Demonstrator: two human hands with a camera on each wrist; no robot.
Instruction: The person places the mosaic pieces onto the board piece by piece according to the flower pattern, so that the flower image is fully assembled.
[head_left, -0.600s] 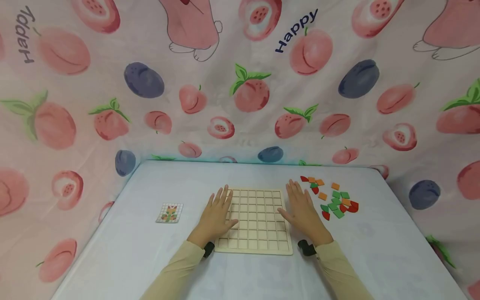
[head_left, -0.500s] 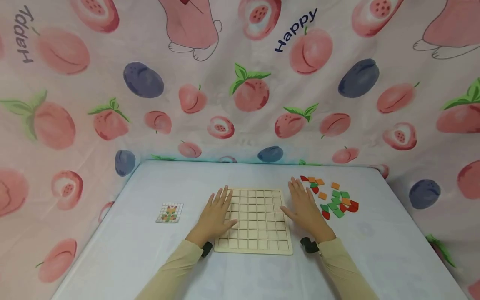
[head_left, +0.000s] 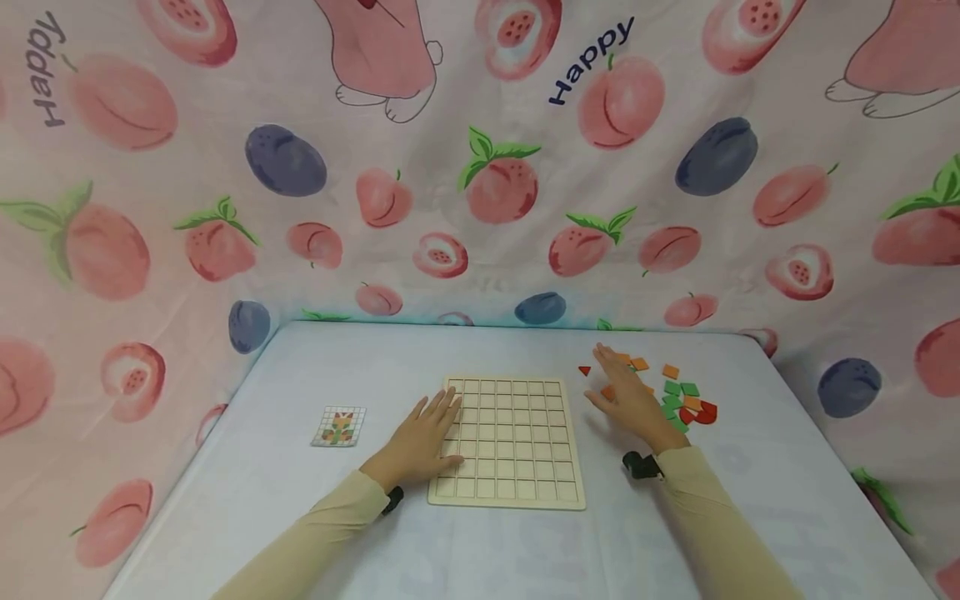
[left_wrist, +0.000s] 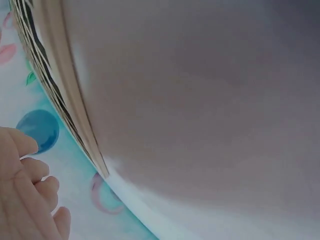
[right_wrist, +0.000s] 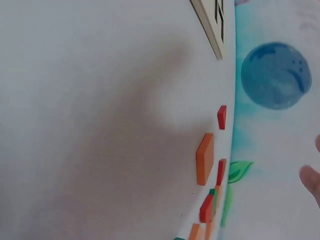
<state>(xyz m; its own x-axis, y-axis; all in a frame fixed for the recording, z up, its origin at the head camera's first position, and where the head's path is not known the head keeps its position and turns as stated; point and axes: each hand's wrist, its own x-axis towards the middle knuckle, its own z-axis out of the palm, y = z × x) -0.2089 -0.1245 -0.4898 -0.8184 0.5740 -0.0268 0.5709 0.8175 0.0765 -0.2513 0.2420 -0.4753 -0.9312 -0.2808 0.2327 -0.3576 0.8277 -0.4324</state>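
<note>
A pale wooden grid board (head_left: 517, 442) lies flat on the white table. My left hand (head_left: 412, 443), fingers straight and spread, is at its left edge, the fingertips and thumb overlapping the border squares. To the right of the board, my right hand (head_left: 637, 408) hovers palm down over a scatter of small flat pieces, fingers extended, holding nothing. A red triangle (head_left: 584, 370) and an orange piece (head_left: 607, 392) show beside its fingers. Green squares (head_left: 672, 388) lie to its right; other pieces are hidden beneath it. In the right wrist view, an orange piece (right_wrist: 205, 159) stands out nearest the camera.
A small pattern card (head_left: 339, 426) with a flower on a grid lies left of the board. Red pieces (head_left: 705, 413) and an orange square (head_left: 671, 372) lie at the right of the scatter. A fruit-print cloth (head_left: 480, 275) rises behind the table.
My right hand has moved right, off the board's right edge and over the pieces, uncovering the red triangle and an orange piece. My left hand has shifted slightly left and toward me.
</note>
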